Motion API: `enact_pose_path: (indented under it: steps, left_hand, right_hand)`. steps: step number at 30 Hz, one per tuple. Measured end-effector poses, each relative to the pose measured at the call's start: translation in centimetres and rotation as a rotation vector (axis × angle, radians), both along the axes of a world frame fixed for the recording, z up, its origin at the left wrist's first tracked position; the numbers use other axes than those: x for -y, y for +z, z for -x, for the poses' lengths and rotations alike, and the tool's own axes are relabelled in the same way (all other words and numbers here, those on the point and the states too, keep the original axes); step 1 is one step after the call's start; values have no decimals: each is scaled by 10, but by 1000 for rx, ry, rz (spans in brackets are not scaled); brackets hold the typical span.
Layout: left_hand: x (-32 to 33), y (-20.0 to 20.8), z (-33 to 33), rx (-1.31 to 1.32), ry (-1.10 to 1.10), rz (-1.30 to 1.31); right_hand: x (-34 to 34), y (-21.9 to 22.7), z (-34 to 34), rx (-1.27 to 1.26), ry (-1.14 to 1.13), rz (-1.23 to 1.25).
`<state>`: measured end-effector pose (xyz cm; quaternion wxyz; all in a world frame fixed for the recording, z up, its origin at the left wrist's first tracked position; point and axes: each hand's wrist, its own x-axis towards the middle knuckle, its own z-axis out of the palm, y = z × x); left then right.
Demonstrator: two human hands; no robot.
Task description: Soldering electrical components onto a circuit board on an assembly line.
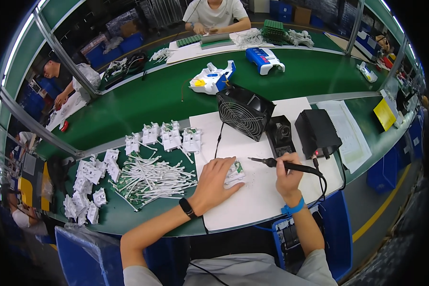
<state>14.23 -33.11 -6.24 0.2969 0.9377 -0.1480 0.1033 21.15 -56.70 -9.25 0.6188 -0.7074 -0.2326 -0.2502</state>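
My right hand point(289, 182) is closed around a soldering iron point(270, 162), its bare tip pointing left. The tip hovers a little to the right of a small white plastic part with a green circuit board point(235, 172). This part lies on the white work sheet point(252, 205). My left hand point(213, 185) rests over its left side, fingers forward and thumb along the near edge, holding it between them. The fingers hide some of the part. Left of that hand is a heap of white wire leads with green boards point(152, 176).
Several white plastic housings point(88, 176) stand left of the heap. Beyond my hands are a black fan point(245, 112), an iron holder point(280, 136) and a black soldering station point(318, 132). Blue-and-white casings point(212, 78) lie on the green belt point(162, 95). A co-worker point(217, 16) sits opposite.
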Motion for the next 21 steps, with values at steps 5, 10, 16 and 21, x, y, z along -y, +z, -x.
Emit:
enact_pose_path:
  steps: [5,10,16,21]
  left_hand:
    - [-9,-17,3,2,-40,36]
    - [-11,-29,2,81,-84,-5]
    - [-10,-29,1,121,-93,-63]
    - [-11,-31,0,129,-110,-56]
  right_hand:
    - [-5,-7,3,-85,71,-28]
    - [-4,-13,5,-48,86,2]
    - [-8,-4,12,-146,109,1]
    - [-8,-7,11,-164,124,32]
